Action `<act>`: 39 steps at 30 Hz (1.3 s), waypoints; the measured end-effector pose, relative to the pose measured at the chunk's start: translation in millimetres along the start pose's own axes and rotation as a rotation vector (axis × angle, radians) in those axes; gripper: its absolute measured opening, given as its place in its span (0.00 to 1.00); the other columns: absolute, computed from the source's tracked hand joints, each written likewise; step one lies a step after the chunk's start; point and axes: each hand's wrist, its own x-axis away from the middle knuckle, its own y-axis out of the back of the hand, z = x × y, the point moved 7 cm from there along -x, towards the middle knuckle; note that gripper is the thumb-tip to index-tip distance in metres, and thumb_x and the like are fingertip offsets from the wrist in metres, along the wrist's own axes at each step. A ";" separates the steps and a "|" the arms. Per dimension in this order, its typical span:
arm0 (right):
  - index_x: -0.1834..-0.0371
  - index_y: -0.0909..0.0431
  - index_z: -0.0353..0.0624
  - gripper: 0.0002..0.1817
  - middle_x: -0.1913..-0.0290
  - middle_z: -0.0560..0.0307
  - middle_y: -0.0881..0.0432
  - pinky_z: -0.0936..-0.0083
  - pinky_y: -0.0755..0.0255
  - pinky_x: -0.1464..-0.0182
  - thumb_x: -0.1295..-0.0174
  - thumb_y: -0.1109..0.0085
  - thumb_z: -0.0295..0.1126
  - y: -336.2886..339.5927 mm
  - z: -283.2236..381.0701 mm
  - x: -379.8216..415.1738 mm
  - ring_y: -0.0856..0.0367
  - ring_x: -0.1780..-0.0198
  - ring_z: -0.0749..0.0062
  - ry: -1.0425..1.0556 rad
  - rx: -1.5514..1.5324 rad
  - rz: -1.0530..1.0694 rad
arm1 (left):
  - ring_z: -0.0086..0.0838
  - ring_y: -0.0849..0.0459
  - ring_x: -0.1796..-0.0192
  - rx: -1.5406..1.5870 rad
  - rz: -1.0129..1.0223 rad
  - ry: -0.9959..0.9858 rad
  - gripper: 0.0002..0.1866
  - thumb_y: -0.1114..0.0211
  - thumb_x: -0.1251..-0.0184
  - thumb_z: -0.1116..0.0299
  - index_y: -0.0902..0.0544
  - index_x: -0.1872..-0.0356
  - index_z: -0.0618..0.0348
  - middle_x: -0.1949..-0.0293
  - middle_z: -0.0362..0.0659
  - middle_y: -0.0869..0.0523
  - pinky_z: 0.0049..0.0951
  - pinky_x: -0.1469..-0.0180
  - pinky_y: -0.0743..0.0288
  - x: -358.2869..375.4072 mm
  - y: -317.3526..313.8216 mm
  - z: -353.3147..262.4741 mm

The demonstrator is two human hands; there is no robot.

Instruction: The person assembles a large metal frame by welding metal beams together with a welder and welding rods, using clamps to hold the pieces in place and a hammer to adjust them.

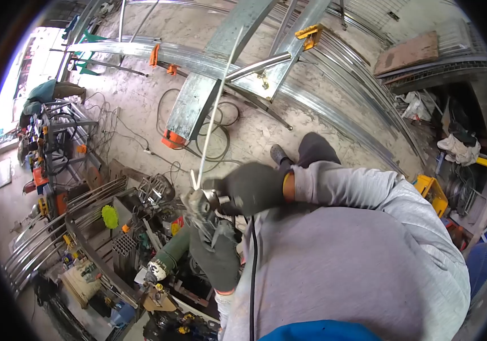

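My right hand (255,190), in a dark glove, is closed around a small shiny metal piece (212,199); motion smears its fingers. My left hand (215,256), also gloved, is just below and closed on a ragged grey bundle (201,213) whose kind I cannot make out. A long thin pale strip (215,108) runs up from between the hands, over the metal channel (195,99). Its lower end looks bent or split near my right fingertips. A black cord (253,267) hangs down the front of my grey sweatshirt.
Orange clamps (154,55) and a yellow clamp (309,36) sit on the metal frame ahead. A green gas cylinder (172,253) and cluttered tools lie at left. Black cable (220,139) loops across the floor. Metal bars (362,68) and a yellow crate (431,195) are at right.
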 end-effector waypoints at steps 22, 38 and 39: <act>0.66 0.15 0.44 0.14 0.68 0.46 0.17 0.52 0.22 0.60 0.45 0.33 0.43 -61.6 20.4 102.3 0.16 0.63 0.45 0.546 -0.306 -0.082 | 0.40 0.14 0.56 -0.251 -0.102 0.099 0.25 0.27 0.33 0.67 0.20 0.40 0.71 0.52 0.56 0.12 0.38 0.50 0.22 111.5 -26.9 -89.0; 0.62 0.16 0.44 0.13 0.68 0.46 0.18 0.55 0.22 0.62 0.47 0.32 0.38 -53.1 8.3 108.4 0.16 0.65 0.46 0.592 -0.376 -0.307 | 0.29 0.14 0.59 0.067 -0.070 0.152 0.18 0.31 0.31 0.72 0.18 0.45 0.72 0.58 0.50 0.09 0.29 0.52 0.21 89.8 -43.7 -104.2; 0.62 0.16 0.44 0.13 0.68 0.46 0.18 0.55 0.22 0.63 0.47 0.32 0.38 -55.1 8.2 107.0 0.16 0.65 0.46 0.565 -0.355 -0.274 | 0.29 0.14 0.59 0.068 -0.074 0.154 0.18 0.31 0.31 0.72 0.18 0.45 0.72 0.58 0.50 0.09 0.29 0.52 0.21 90.0 -43.4 -102.5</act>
